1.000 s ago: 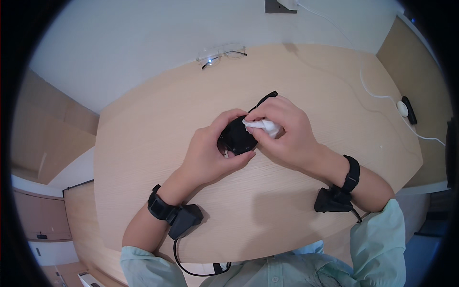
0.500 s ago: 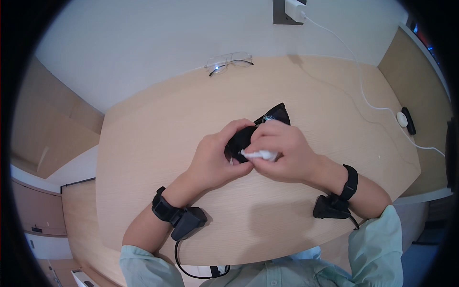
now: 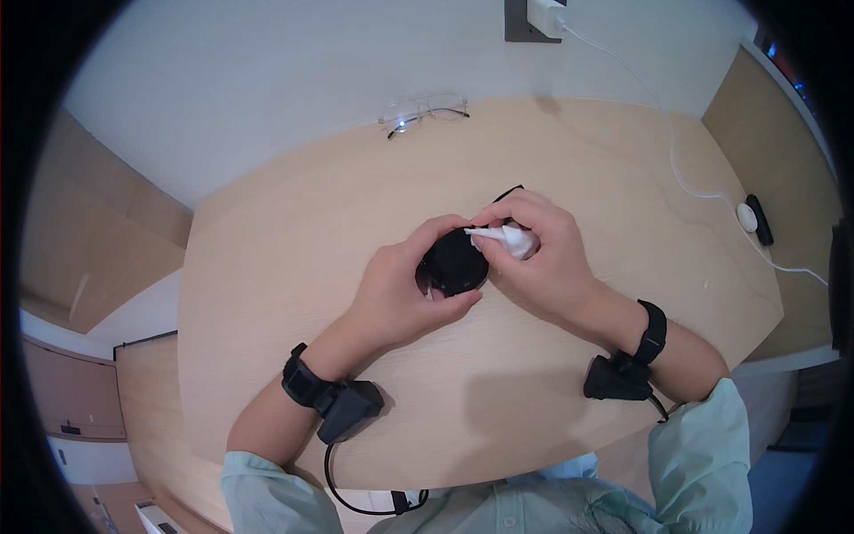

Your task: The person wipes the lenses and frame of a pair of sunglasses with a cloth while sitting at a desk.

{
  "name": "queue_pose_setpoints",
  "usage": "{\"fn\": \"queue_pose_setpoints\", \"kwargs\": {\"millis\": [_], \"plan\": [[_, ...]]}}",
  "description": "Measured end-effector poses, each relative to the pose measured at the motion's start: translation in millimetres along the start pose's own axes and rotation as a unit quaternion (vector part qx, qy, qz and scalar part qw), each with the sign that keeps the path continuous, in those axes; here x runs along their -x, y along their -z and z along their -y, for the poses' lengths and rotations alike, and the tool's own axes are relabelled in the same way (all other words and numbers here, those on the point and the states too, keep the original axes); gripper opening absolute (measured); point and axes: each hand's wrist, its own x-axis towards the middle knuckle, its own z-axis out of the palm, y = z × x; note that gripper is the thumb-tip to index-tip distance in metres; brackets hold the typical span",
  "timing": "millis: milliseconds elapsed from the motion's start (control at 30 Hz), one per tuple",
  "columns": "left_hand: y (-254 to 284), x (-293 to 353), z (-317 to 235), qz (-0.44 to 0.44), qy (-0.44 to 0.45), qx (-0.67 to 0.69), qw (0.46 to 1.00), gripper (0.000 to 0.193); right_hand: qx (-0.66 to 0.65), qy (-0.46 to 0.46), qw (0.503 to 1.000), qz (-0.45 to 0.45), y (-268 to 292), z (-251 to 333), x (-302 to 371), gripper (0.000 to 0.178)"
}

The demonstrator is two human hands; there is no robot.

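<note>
A pair of black sunglasses [image 3: 455, 263] is in my left hand [image 3: 398, 283], over the middle of the table. The thumb and fingers curve round the edge of one dark, rounded lens. My right hand [image 3: 544, 258] pinches a crumpled white tissue [image 3: 519, 240], whose twisted tip touches the upper edge of that lens. Behind the right hand, the rest of the sunglasses is mostly hidden; only a thin black end shows above the knuckles.
Clear-lensed glasses [image 3: 429, 112] lie at the table's far edge by the wall. A white charger [image 3: 545, 16] in a wall socket feeds a white cable [image 3: 673, 151] down the right side, near a small black object [image 3: 759, 220]. Wrist straps carry black devices [image 3: 352, 409] with cables.
My right hand has moved up, taking the tissue from the lower part of the lens to its upper edge. More of the black lens shows, while the other lens is now covered.
</note>
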Motion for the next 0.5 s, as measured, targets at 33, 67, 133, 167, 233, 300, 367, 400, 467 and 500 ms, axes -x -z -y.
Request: {"fn": "queue_pose_setpoints", "kwargs": {"millis": [33,67,133,167,233,300,367,400,467,500], "plan": [[0.2,0.0,0.1,-0.002,-0.003,-0.002,1.000,0.072,-0.007,-0.030,0.999,0.008,0.5,3.5,-0.5,0.012],[0.3,0.0,1.0,-0.002,-0.007,-0.002,1.000,0.072,-0.007,-0.026,1.000,0.008,0.7,1.7,-1.8,0.012],[0.3,-0.1,1.4,-0.002,-0.012,-0.004,1.000,0.072,0.008,0.004,1.000,0.012,1.6,-4.1,-0.7,0.013],[0.8,-0.4,1.1,0.002,-0.007,0.003,1.000,0.073,0.008,0.006,1.000,0.011,2.2,-3.8,-1.0,0.013],[0.8,-0.6,2.3,0.005,-0.003,0.010,1.000,0.073,0.012,0.007,1.000,0.021,2.4,-3.9,-0.4,0.012],[0.8,-0.9,2.5,0.004,0.002,0.004,1.000,0.074,0.028,0.019,0.999,0.021,2.4,-5.6,-0.5,0.013],[0.0,-0.4,0.5,0.003,0.002,0.002,1.000,0.074,0.045,0.032,0.998,0.020,3.8,-6.3,-0.6,0.013],[0.5,0.4,-1.0,0.002,0.004,0.000,1.000,0.074,0.060,0.057,0.996,0.029,4.2,-5.6,-1.2,0.014],[0.9,0.8,-0.2,-0.001,-0.005,-0.007,1.000,0.073,0.076,0.085,0.993,0.038,4.7,-2.7,-1.0,0.015],[0.6,1.0,0.7,-0.002,-0.011,-0.011,1.000,0.073,0.075,0.087,0.992,0.042,5.0,-0.9,0.1,0.016]]}}
